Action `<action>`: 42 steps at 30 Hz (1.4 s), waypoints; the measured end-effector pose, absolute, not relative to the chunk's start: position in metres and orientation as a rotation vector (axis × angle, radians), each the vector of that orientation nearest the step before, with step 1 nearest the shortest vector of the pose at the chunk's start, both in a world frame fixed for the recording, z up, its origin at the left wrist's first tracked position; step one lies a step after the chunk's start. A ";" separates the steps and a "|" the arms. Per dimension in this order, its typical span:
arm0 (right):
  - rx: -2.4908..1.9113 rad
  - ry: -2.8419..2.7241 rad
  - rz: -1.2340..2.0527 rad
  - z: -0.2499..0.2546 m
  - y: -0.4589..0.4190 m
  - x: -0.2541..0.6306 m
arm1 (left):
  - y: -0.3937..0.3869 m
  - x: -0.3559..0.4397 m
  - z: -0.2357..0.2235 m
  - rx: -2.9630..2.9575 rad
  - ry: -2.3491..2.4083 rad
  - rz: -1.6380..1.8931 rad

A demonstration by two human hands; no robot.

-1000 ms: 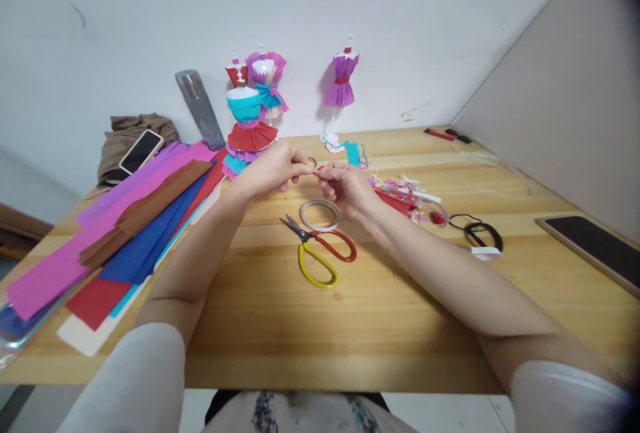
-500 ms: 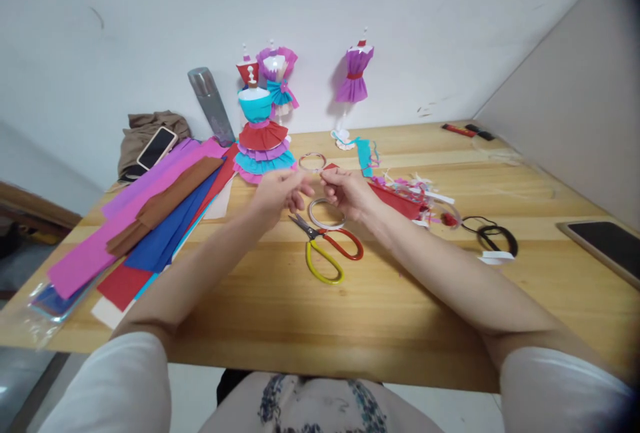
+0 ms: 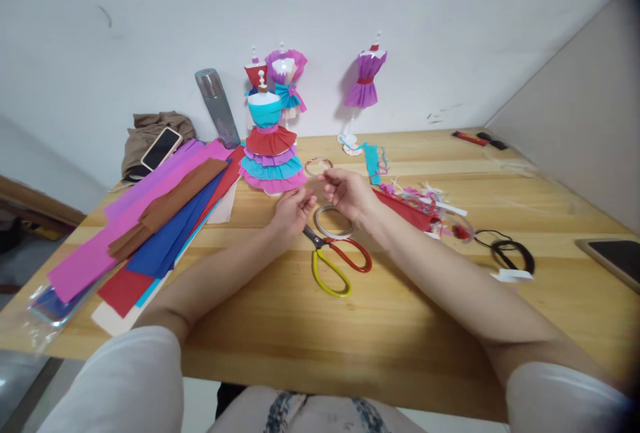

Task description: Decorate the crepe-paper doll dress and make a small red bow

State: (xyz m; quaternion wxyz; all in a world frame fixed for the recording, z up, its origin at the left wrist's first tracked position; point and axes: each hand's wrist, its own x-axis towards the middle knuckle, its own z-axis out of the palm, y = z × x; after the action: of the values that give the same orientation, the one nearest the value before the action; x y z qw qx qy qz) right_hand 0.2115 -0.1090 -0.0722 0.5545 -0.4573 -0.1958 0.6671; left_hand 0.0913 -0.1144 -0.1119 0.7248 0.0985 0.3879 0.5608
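My right hand (image 3: 347,191) is raised a little above the wooden table (image 3: 280,326) and pinches a small thin tape ring (image 3: 319,166) at its fingertips. My left hand (image 3: 293,210) sits lower, just left of it, fingers loosely apart and holding nothing, close to the blades of the scissors (image 3: 336,261) with one red and one yellow handle. A larger tape roll (image 3: 334,221) lies flat on the table under my right hand, touching the scissors.
Coloured crepe paper sheets (image 3: 150,219) fan out at left. Paper-dressed mannequins (image 3: 270,146) (image 3: 366,83), a grey bottle (image 3: 217,106) and a phone (image 3: 161,148) on brown cloth stand at the back. Paper scraps (image 3: 420,203), a black cord (image 3: 510,253) and a tablet (image 3: 613,256) lie right.
My left hand let go of the small ring and dropped toward the scissors. My right hand keeps the ring. The view shifted slightly left.
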 end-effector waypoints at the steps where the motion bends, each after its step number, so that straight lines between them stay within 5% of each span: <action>1: -1.070 -0.463 1.570 -0.073 -0.108 0.211 | -0.114 0.092 -0.111 0.190 0.847 1.254; 11: -1.105 -0.754 1.423 -0.109 -0.101 0.200 | -0.105 0.086 -0.107 0.104 0.863 1.236; 20: -1.310 -1.278 0.837 -0.130 -0.090 0.207 | -0.101 0.080 -0.113 0.116 0.893 1.237; 42: -1.392 -1.920 0.198 -0.123 -0.102 0.211 | -0.103 0.074 -0.115 0.137 0.839 1.202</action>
State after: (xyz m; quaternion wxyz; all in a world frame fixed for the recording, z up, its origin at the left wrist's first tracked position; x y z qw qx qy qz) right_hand 0.2106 -0.1022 -0.1233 0.3719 -0.5429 -0.7490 0.0773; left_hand 0.0738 -0.1026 -0.1155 0.7412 0.0624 0.3826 0.5481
